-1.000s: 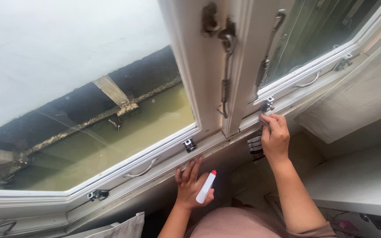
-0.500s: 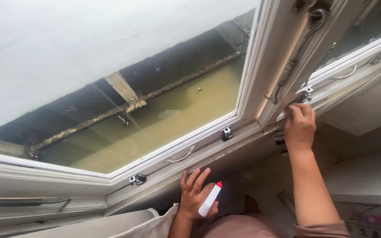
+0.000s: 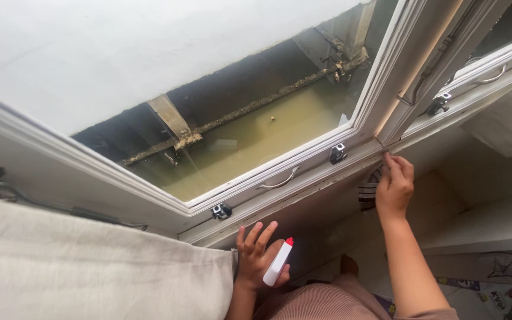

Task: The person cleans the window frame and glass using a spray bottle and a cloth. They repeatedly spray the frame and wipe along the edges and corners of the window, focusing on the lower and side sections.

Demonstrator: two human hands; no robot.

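**Cloth at the window sill**

The right hand [image 3: 393, 189] pinches a striped cloth [image 3: 367, 192] against the white window frame [image 3: 303, 178], near its lower right corner. The left hand [image 3: 259, 252], fingers spread, clasps a small white bottle [image 3: 278, 264] with a red cap below the sill.

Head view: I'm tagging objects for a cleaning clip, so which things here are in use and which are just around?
In use:
- striped cloth, pressed by the right hand to the window frame
- white spray bottle, red cap, in the left hand

Just around:
- beige curtain
- metal window handle
- latches
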